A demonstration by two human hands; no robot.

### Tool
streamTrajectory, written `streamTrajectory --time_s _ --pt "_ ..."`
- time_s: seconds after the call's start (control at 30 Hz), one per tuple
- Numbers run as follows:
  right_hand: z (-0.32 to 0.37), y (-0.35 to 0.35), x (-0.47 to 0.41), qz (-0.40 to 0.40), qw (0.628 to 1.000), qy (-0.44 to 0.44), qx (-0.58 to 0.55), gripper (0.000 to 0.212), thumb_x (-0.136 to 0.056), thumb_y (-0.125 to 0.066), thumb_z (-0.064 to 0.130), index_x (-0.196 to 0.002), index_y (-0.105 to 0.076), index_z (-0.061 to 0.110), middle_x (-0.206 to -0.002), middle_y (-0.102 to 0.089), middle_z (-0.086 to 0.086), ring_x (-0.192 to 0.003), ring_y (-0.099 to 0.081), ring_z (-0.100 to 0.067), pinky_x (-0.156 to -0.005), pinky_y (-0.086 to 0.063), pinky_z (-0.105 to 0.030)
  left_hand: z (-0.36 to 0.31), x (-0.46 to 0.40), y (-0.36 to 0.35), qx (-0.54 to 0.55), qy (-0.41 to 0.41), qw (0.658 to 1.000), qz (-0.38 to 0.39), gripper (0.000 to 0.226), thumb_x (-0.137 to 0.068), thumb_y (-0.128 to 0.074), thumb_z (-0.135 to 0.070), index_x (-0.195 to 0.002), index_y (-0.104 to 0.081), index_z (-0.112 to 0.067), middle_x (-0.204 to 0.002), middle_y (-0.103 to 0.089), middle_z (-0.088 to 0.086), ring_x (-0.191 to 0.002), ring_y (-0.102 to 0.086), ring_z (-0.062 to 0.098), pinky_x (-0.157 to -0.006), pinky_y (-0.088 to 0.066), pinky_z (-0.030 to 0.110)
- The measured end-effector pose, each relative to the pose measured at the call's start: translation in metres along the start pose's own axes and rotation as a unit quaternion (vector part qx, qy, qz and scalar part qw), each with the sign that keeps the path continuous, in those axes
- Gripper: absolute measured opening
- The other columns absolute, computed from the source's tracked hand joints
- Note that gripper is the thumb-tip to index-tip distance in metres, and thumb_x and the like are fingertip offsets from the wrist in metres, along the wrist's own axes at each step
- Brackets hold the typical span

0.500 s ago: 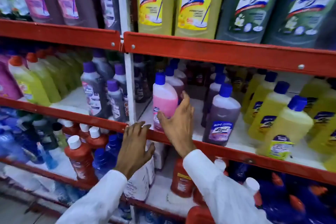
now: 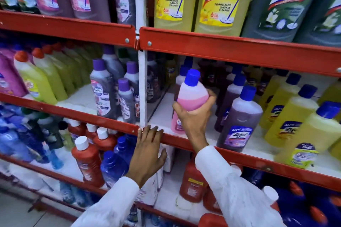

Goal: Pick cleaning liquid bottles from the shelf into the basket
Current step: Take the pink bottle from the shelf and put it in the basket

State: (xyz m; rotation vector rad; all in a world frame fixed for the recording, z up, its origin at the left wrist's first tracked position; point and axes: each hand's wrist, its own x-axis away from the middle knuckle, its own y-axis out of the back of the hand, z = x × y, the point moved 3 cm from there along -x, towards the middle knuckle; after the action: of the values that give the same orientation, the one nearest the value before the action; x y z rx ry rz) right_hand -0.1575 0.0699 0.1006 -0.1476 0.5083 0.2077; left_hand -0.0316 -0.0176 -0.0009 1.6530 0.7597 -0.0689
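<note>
Pink bottle, clamped in the right hand; left hand, fingers spread, rests at seven o'clock. Best lifted straight, clear of the shelf lip.

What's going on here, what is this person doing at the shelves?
A person stands at red store shelves stocked with cleaning liquids. Their right hand grips a pink bottle with a blue cap on the middle shelf, tilted. Their left hand rests open on the shelf edge. No basket is in view.
</note>
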Motion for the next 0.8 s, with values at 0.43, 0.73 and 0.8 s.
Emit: streamTrajectory --time_s 0.43,0.73,0.8 --pt "0.084 0.065 -0.003 0.473 0.695 -0.146 -0.522 0.079 -0.047 -0.073 0.025 -0.119 -0.049 0.005 -0.089 -0.060 -0.007 -0.070 -0.062 -0.023 -0.067 -0.045 -0.035 -0.028 -0.010 -0.018 0.107 -0.025 0.994 0.019 0.045 -0.080 -0.066 -0.042 -0.119 -0.051 -0.025 -0.120 -0.058 0.000 -0.116 -0.049 0.023 -0.092 -0.051 0.044" --pt "0.079 0.117 0.010 0.164 0.970 -0.018 -0.178 0.085 -0.042 -0.085 0.018 -0.119 -0.052 0.006 -0.095 -0.064 -0.010 -0.078 -0.064 -0.019 -0.064 -0.055 -0.032 -0.033 -0.005 -0.010 0.078 -0.042 0.996 -0.001 0.050 -0.076 -0.056 -0.037 -0.120 -0.051 -0.013 -0.112 -0.058 0.009 -0.108 -0.052 0.031 -0.090 -0.049 0.042" --pt "0.078 0.127 0.017 0.146 0.981 0.006 -0.126 0.091 -0.049 -0.093 0.017 -0.127 -0.047 0.016 -0.113 -0.063 -0.006 -0.094 -0.065 -0.013 -0.076 -0.056 -0.026 -0.036 -0.003 -0.008 0.065 -0.039 0.997 0.019 0.062 -0.074 -0.055 -0.040 -0.127 -0.047 -0.009 -0.123 -0.056 0.013 -0.119 -0.048 0.036 -0.102 -0.044 0.046"
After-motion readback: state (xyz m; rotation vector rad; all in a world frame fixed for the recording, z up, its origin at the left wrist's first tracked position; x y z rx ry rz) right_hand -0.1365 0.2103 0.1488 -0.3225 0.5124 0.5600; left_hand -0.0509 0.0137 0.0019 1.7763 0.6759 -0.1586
